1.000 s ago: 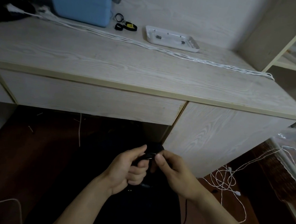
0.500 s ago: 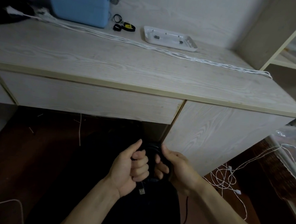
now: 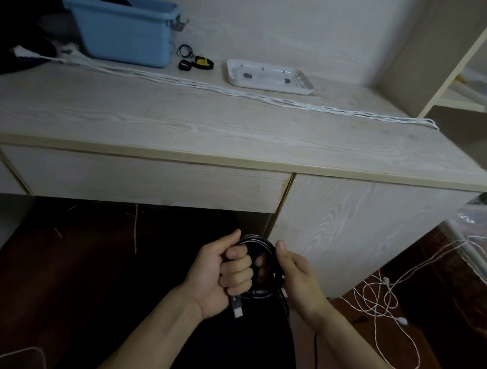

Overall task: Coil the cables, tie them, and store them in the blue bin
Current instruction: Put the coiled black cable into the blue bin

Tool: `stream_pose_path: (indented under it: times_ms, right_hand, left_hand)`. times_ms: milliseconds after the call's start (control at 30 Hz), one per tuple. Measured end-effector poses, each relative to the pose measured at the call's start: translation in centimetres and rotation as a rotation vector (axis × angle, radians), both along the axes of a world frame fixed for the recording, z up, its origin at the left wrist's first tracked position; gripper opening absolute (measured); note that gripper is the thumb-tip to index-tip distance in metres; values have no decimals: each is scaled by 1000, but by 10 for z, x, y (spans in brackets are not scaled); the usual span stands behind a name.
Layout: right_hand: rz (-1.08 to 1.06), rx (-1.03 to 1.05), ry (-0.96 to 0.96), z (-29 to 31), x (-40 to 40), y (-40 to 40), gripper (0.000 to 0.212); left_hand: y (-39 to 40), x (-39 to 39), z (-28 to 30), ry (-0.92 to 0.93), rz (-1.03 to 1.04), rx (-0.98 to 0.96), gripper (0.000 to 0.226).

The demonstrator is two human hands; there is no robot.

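Below the desk's front edge, both hands hold a coiled black cable point(image 3: 262, 242). My left hand point(image 3: 221, 274) grips the coil's left side in a fist, and a USB plug point(image 3: 237, 308) hangs under it. My right hand point(image 3: 296, 274) grips the coil's right side with thumb on top. The blue bin point(image 3: 123, 31) stands at the back left of the desk with something dark inside. A long white cable point(image 3: 245, 93) lies stretched across the desk. Small black and yellow ties point(image 3: 196, 60) lie beside the bin.
A white tray point(image 3: 269, 78) sits at the back of the wooden desk point(image 3: 182, 130). A tangled white cable point(image 3: 379, 304) lies on the floor at the right. Shelves point(image 3: 476, 102) stand at the right. Another pale cord point(image 3: 20, 353) shows at the bottom left.
My hands have drawn slightly apart, the right hand shifting from pinching at the coil's top to gripping its right side. The plug now hangs below my left fist. The view tilted up.
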State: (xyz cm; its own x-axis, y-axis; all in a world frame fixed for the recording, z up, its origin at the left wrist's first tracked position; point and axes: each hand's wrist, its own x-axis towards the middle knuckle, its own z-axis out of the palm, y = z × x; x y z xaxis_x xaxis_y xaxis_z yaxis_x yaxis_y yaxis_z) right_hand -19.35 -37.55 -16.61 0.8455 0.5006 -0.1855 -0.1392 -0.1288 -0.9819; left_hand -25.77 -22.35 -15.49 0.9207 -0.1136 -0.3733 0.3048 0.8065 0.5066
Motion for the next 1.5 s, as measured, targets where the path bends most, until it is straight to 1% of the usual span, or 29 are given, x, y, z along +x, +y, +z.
stream_pose_path:
  times_ms: [100, 300, 400, 467, 500, 567, 633, 667, 733, 800, 867, 900, 967, 1033, 1067, 1100, 1167, 1200, 1267, 1333, 1400, 1500]
  right_hand:
    - [70, -76, -104, -9, 10, -13, 52]
    - [49, -123, -143, -25, 20, -40, 20]
    - [147, -232, -185, -31, 15, -41, 23]
    - [215, -304, -215, -32, 12, -38, 24]
    - [238, -347, -247, -32, 9, -37, 23]
    - [274, -415, -344, -28, 0, -29, 21]
    - [333, -436, -452, -26, -12, -18, 23]
    - [375, -440, -519, -26, -17, -11, 25]
    - [431, -464, -668, -26, -25, 4, 29]
    - [407, -499, -818, -23, -26, 15, 35]
    - [359, -504, -939, -13, -20, 17, 40]
    - [341, -499, -968, -9, -17, 17, 39]
    - [343, -459, -970, 0, -16, 18, 30]
    - [303, -419, -935, 9, -21, 21, 27]
    - [272, -402, -915, 14, -21, 23, 31]
    - [247, -398, -874, 20, -20, 23, 35]
    - [238, -410, -734, 32, -17, 22, 40]
    - [253, -420, -672, 36, -14, 18, 40]
    - [262, -408, -558, 41, -7, 11, 35]
    - [249, -296, -456, 41, -7, 3, 24]
    - [222, -187, -401, 40, -9, -2, 18]
    - [157, -116, -367, 37, -15, -7, 20]
  left_hand:
    - [8, 5, 3, 19, 130, -45, 45]
    - [27, 10, 10, 45, 538, -279, 46]
    - [36, 7, 12, 18, 649, -317, 43]
    - [37, 9, 15, 7, 692, -294, 40]
    - [37, 11, 16, 13, 700, -253, 37]
    - [36, 16, 18, 23, 689, -144, 32]
    - [31, 20, 18, 10, 640, -9, 31]
    - [28, 21, 17, 0, 609, 92, 30]
    - [25, 21, 11, 5, 516, 355, 27]
    - [27, 16, 3, 18, 333, 690, 27]
    - [30, 10, 0, 8, 94, 977, 31]
    - [33, 7, -1, 2, -14, 1080, 31]
    - [37, 3, 1, -25, -148, 1237, 28]
    - [39, -1, 4, -57, -296, 1327, 21]
    - [38, -2, 4, -66, -382, 1299, 18]
    - [37, -4, 5, -78, -462, 1207, 21]
    - [36, -11, 8, -91, -550, 947, 41]
    - [37, -15, 10, -85, -579, 855, 49]
    - [39, -20, 12, -114, -604, 757, 55]
    - [39, -25, 14, -152, -563, 666, 52]
    - [39, -27, 16, -149, -471, 592, 50]
    - [36, -32, 18, -114, -312, 439, 51]
